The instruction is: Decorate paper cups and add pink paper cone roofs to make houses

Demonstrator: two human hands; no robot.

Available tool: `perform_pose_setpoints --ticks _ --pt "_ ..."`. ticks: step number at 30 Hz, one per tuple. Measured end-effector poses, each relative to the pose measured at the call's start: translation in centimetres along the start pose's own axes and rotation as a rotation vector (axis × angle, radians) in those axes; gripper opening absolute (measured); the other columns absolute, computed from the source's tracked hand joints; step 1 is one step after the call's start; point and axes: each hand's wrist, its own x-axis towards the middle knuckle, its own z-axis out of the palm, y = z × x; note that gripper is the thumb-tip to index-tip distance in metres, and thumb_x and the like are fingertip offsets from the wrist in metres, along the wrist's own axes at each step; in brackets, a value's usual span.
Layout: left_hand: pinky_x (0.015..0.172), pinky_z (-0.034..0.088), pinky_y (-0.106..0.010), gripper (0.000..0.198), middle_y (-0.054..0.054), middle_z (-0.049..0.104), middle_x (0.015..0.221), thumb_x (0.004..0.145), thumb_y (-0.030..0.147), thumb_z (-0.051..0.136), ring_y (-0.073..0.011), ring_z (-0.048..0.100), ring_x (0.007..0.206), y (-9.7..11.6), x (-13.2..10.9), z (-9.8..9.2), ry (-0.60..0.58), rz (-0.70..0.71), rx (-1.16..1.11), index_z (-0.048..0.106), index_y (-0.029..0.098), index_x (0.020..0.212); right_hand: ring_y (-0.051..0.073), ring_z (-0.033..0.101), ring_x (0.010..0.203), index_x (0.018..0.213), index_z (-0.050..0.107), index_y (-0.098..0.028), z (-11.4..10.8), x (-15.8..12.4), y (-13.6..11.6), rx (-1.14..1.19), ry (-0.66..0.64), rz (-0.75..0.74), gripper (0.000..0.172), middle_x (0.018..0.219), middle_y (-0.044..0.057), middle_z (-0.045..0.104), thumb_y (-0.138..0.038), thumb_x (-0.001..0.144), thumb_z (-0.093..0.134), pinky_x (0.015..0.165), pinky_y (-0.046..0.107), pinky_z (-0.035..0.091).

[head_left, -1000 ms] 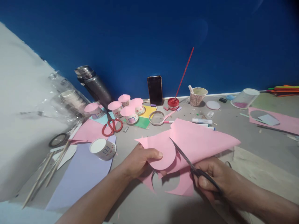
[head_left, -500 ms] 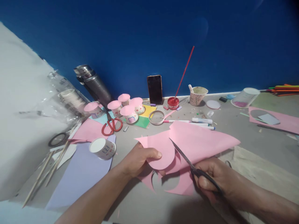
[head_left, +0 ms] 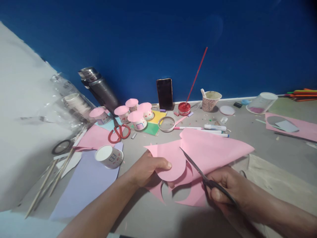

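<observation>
Paper sheet of pale pink, thin and flexible [head_left: 215, 145], extends between two bare hands above a grey tabletop [head_left: 153, 219]. The left hand [head_left: 151, 167] pinches its rounded lobe, thumb uppermost; the right hand [head_left: 223, 190] is closed around dark-handled metal scissors [head_left: 198, 169], the tip at the lobe's upper right. Whether the blades are parted cannot be told. Cutting appears partial: the lobe's lower and right contour is curved, while its upper side seems uncut. Curved pink paper offcuts [head_left: 198, 195] lie beneath. Beyond, five decorated white cups [head_left: 140, 124] bear pink tops; one white cup with a drawn window [head_left: 109, 157] has none. The sheet's far edge adjoins white-barrelled markers [head_left: 215, 128]; its right corner nears beige cloth-like material [head_left: 272, 178]. Grey surface between the forearms offers the nearest room for turning the paper.
</observation>
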Motion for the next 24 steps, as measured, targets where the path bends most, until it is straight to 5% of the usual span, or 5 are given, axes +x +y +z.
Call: perform_pose_setpoints --ticks 24 --pt "0.05 0.054 -0.032 0.01 -0.009 0.07 0.057 0.059 0.019 0.07 -0.0221 0.065 0.047 0.22 0.07 -0.34 0.002 -0.011 0.055 0.071 0.01 0.063 0.01 0.042 0.051 0.064 0.063 -0.017 -0.2 -0.31 -0.08 -0.056 0.002 0.027 0.06 0.052 0.0 0.06 -0.074 0.074 0.076 0.05 0.024 0.024"
